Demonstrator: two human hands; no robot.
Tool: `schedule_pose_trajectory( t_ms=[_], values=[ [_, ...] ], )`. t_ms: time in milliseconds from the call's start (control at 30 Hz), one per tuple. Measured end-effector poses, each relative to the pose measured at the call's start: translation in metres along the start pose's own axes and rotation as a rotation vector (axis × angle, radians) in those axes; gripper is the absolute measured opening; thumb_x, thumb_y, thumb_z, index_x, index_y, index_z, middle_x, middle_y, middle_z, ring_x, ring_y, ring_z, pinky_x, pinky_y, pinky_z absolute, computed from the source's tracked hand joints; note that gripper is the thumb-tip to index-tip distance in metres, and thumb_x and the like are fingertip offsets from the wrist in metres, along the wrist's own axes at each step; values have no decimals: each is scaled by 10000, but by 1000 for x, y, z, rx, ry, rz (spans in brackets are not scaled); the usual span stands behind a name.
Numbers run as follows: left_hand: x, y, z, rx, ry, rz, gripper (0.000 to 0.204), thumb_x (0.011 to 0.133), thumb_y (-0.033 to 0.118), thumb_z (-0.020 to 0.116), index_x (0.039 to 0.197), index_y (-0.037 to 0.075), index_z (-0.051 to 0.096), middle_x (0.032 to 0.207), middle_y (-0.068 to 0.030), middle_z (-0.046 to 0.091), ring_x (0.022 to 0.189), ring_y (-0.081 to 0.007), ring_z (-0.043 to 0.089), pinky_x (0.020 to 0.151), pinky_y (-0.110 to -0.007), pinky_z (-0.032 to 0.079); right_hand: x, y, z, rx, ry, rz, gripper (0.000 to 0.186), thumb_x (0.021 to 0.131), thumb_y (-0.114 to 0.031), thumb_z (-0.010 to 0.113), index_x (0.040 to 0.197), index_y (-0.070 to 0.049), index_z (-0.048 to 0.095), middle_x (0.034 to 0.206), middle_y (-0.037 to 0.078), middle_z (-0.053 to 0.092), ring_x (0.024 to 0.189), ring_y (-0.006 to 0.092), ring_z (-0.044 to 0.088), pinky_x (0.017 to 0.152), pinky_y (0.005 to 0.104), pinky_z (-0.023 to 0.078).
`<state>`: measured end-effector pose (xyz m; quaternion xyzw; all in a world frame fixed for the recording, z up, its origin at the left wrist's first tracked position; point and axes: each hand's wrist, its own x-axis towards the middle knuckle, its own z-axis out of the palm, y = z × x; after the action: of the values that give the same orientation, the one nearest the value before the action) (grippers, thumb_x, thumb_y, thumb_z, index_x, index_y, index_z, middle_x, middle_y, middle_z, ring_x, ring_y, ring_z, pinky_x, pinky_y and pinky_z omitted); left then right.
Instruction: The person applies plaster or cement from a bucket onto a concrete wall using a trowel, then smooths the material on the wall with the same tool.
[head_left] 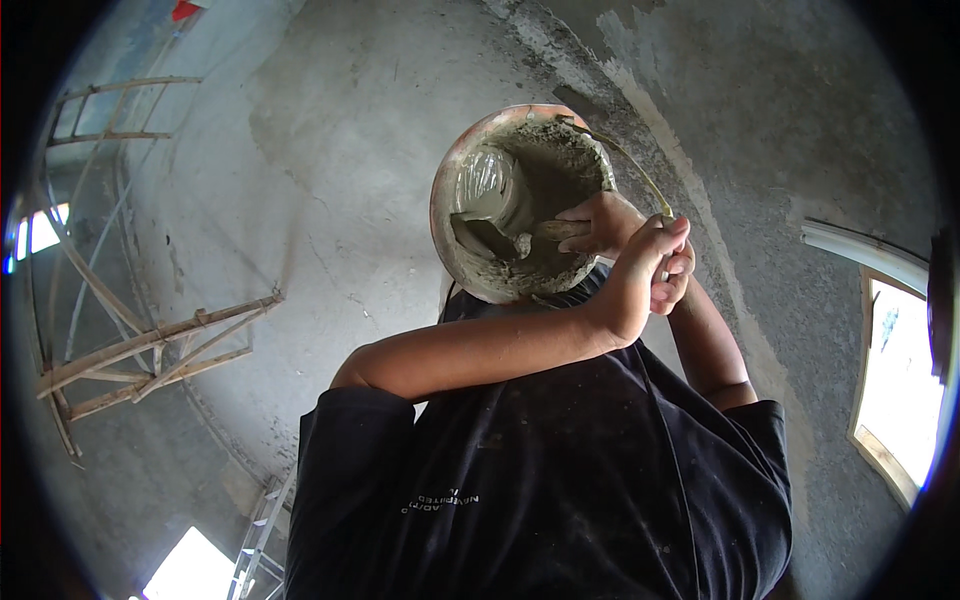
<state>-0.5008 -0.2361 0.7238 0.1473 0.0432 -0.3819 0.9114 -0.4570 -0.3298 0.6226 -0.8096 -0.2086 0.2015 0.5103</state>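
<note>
An orange-rimmed bucket [440, 215], its inside caked with grey mortar [560, 165], is tilted so that its mouth faces me. My left forearm crosses in front of my right one. My left hand [665, 265] is closed around the grip of the bucket's thin curved handle [640, 172]. My right hand [608, 222] reaches into the bucket, fingers around the handle of a mortar-smeared trowel. The dark trowel blade [482, 238] lies low inside, against the mortar. Beside it is a shiny, pale round patch [485, 185] whose nature I cannot tell.
Rough grey plastered surfaces surround me. Wooden scaffolding [160, 345] stands at the left, with a ladder-like frame [125, 135] above it. A metal ladder [262, 535] is at the lower left. A bright wood-framed opening [900, 385] is at the right.
</note>
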Motion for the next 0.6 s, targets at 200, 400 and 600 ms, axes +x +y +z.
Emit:
schedule_pose_trajectory(
  t_ms=[200,400,600],
  values=[
    [2,46,1,63,158,68,446,868,554,449,850,109,429,704,3,386,478,-70,299,403,-209,200,-12,-15,-13,821,-5,19,507,818,-364,604,1162,8,592,1143,121,611,861,247,622,760,286,471],
    [-19,121,-28,28,237,222,490,864,607,389,813,119,397,710,18,346,507,-72,250,445,-224,184,-24,-7,-47,405,-123,343,348,704,-129,805,1004,-4,681,636,-28,609,486,33,471,445,204,371],
    [-31,151,-27,-42,114,357,518,850,602,435,849,86,392,745,2,342,528,-86,264,473,-235,207,-69,19,-45,569,94,415,375,696,-93,802,1020,-3,635,697,-33,599,506,25,462,435,188,348]
  ],
)
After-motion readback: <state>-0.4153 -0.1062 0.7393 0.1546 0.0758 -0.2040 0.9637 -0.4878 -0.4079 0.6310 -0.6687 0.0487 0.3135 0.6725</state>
